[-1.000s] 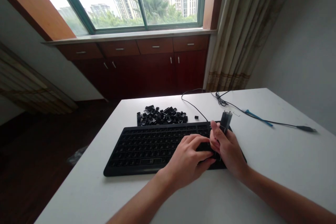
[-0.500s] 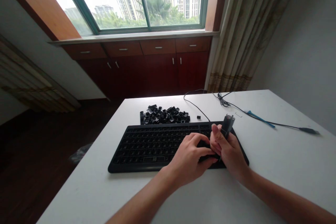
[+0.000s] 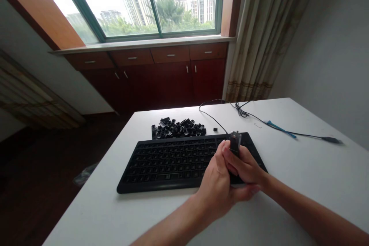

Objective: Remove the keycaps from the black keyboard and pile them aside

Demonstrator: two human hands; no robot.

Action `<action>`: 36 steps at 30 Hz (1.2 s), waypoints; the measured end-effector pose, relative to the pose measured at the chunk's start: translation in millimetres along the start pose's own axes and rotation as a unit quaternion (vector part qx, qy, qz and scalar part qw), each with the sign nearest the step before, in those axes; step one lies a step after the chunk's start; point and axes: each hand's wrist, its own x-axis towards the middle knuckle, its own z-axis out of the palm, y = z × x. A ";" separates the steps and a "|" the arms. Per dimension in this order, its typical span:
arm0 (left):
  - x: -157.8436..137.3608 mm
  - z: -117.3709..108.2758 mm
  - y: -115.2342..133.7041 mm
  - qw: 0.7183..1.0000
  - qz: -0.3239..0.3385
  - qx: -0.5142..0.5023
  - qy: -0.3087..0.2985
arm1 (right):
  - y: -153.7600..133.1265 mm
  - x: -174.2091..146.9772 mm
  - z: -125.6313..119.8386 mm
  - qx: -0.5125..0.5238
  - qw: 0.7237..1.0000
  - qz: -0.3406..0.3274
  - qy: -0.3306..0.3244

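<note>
Two hands meet over a black keyboard.

The right hand (image 3: pixel 245 167) grips a small tool (image 3: pixel 235 142) upright, its top poking out. The left hand (image 3: pixel 219 184) wraps around it, maybe to steady it. The keyboard (image 3: pixel 173 159) lies under them, loose keys (image 3: pixel 178 127) behind it, bare worktop (image 3: pixel 302 169) to the right.

Left hand (image 3: pixel 217 184) and right hand (image 3: pixel 245 167) are bare; both forearms are uncovered; no sleeves, rings or watch show.
</note>
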 end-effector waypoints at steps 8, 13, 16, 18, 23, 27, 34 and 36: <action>0.9 4.1 7.4 0.999 -0.035 -0.033 -0.004 | 9.1 -2.2 12.0 0.053 0.988 -0.025 0.139; 2.8 16.6 5.8 0.998 -0.054 -0.022 0.011 | 9.4 -3.7 16.4 0.048 0.978 -0.043 0.197; 2.4 20.2 4.7 0.999 -0.047 -0.005 0.009 | 10.9 -6.5 15.9 0.050 0.976 -0.067 0.199; 2.1 20.1 5.4 0.999 -0.045 0.008 0.002 | 12.6 -8.8 15.5 0.061 0.976 -0.076 0.196; 3.1 18.4 8.9 0.999 -0.025 0.021 -0.003 | 17.8 -11.3 14.7 0.086 0.973 -0.082 0.198; 2.9 22.0 8.9 0.999 0.001 0.022 0.032 | 23.8 -11.1 12.9 0.100 0.969 -0.111 0.197; 0.8 24.5 8.7 0.999 0.016 0.029 0.042 | 22.1 -10.9 15.2 0.127 0.965 -0.129 0.190; 1.2 24.4 7.2 0.998 0.021 0.037 0.044 | 18.3 -9.5 17.5 0.157 0.961 -0.150 0.171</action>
